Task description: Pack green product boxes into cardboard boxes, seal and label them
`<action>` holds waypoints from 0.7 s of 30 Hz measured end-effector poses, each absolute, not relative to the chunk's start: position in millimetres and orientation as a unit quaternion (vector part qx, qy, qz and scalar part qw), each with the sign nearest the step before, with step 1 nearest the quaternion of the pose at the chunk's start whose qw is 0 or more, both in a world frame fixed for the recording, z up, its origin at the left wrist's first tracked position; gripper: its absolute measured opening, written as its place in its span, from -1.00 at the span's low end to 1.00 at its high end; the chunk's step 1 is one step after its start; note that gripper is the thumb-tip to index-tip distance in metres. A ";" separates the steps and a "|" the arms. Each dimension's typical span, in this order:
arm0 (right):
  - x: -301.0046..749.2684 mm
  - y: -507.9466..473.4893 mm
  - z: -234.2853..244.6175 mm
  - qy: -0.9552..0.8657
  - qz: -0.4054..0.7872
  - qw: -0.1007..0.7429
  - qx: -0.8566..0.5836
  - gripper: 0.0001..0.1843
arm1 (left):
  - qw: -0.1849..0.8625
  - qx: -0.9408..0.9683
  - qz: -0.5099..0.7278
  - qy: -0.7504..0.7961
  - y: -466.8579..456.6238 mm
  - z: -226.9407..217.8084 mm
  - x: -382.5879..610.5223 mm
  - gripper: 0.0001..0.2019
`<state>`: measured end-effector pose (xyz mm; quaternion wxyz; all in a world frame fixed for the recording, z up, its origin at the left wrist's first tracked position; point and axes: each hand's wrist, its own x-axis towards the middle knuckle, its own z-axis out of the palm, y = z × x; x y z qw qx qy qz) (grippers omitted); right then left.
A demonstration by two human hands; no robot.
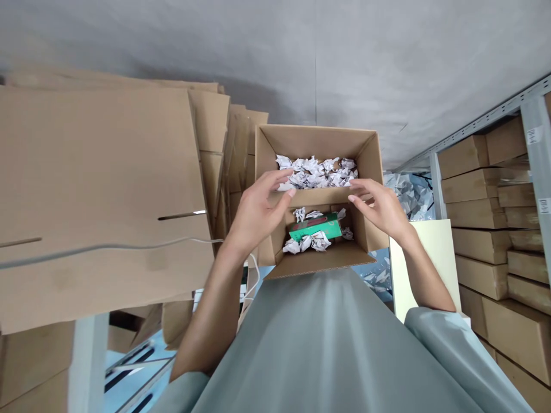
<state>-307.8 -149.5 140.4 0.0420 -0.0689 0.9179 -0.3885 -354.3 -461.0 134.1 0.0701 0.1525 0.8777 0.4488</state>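
Note:
My left hand [262, 211] and my right hand [381, 211] hover on opposite sides of two open cardboard boxes, fingers apart and holding nothing. Crumpled white paper [316, 175] covers the bottom of the rear cardboard box [318, 137], and the fingertips of both hands are near its front wall. In the nearer cardboard box [318, 264] lies a green box [321, 229] with a dark and red picture on top. Balls of crumpled paper [319, 241] surround that green box. Whether my fingers touch the cardboard, I cannot tell.
Flattened cardboard sheets [103, 160] stand stacked at the left, with a grey cable [129, 246] running across them. On the right, a metal rack [534, 137] holds several brown boxes [477, 246]. A pale yellow panel [439, 246] sits beside my right forearm. Behind everything rises a grey wall [241, 51].

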 end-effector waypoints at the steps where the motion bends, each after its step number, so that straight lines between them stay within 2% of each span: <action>1: -308.3 -148.8 140.3 0.919 -0.389 0.030 -0.061 -0.61 | 0.053 0.146 0.444 0.883 -460.0 133.7 -353.6 -0.55; 5: -300.4 -145.3 133.0 0.917 -0.398 -0.011 -0.032 -0.58 | -0.005 0.133 0.429 0.893 -456.5 130.9 -346.1 -0.57; 10: -292.7 -134.8 121.7 0.918 -0.395 -0.039 -0.014 -0.55 | -0.016 0.139 0.399 0.906 -448.1 126.4 -339.9 -0.60; 18: -330.7 -124.3 131.0 0.935 -0.351 -0.034 -0.041 -0.49 | 0.021 0.163 0.322 0.932 -421.4 106.5 -343.3 -0.61; 21: -322.0 -130.5 132.9 0.931 -0.360 -0.023 -0.059 -0.52 | 0.004 0.152 0.312 0.938 -419.2 102.1 -336.8 -0.61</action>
